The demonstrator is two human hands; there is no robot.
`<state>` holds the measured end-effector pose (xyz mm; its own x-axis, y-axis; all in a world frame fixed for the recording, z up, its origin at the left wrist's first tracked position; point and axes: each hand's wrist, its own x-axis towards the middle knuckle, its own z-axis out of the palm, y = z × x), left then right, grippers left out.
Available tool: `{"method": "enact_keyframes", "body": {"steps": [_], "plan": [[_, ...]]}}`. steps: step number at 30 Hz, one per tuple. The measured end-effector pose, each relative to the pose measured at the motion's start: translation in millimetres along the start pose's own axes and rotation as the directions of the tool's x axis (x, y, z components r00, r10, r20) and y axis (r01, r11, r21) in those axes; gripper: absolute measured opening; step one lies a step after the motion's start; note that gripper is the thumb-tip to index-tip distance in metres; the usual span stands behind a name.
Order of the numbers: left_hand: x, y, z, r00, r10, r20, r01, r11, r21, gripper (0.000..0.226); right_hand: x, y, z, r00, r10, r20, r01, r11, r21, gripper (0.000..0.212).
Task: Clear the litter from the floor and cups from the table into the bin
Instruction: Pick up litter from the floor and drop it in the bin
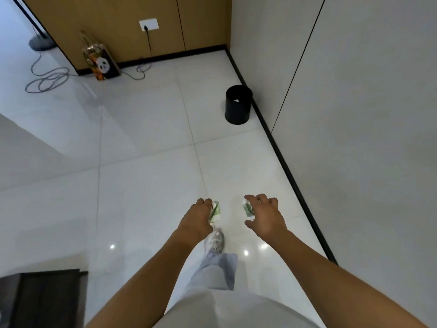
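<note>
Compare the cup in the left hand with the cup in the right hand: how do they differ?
The left hand covers its cup from the left, so the cup's right side shows; the right hand covers its cup from the right, so only a narrow left strip shows. The left hand's cup shows more surface. Both are white with green print, held above the floor, short of the black bin.

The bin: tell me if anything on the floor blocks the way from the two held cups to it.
Nothing visible does. Bare tile floor lies between the cups in both hands and the black bin by the wall.
</note>
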<state>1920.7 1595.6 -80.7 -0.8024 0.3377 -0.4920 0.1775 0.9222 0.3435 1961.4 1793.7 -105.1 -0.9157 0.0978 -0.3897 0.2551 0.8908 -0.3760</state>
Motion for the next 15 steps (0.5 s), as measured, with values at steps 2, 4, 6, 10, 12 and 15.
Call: {"method": "enact_keyframes", "body": {"steps": [2,4,6,10,12,15], "plan": [[45,1,-32,1.0,0.022,0.016,-0.022,1.0,0.015,0.056,45,-6,-22,1.0,0.02,-0.013,-0.02,1.0,0.018,0.064],[96,7,-67,0.999,0.045,0.016,-0.045,0.999,0.018,0.057,94,-11,-48,0.999,0.027,-0.03,-0.027,0.999,0.028,0.064],[145,16,-99,0.999,0.054,0.004,-0.054,0.998,0.023,0.058,138,-12,-76,0.998,0.033,-0.049,-0.031,0.999,0.037,0.064],[234,44,-148,0.997,0.078,0.01,-0.079,0.996,0.037,0.058,217,1,-124,0.997,0.056,-0.06,-0.053,0.997,0.056,0.065],[277,59,-168,0.995,0.097,0.013,-0.098,0.995,0.037,0.056,257,13,-147,0.996,0.067,-0.054,-0.064,0.997,0.051,0.065],[353,85,-196,0.995,0.095,-0.004,-0.095,0.995,0.035,0.055,328,37,-185,0.996,0.068,-0.049,-0.067,0.998,0.019,0.066]]}}
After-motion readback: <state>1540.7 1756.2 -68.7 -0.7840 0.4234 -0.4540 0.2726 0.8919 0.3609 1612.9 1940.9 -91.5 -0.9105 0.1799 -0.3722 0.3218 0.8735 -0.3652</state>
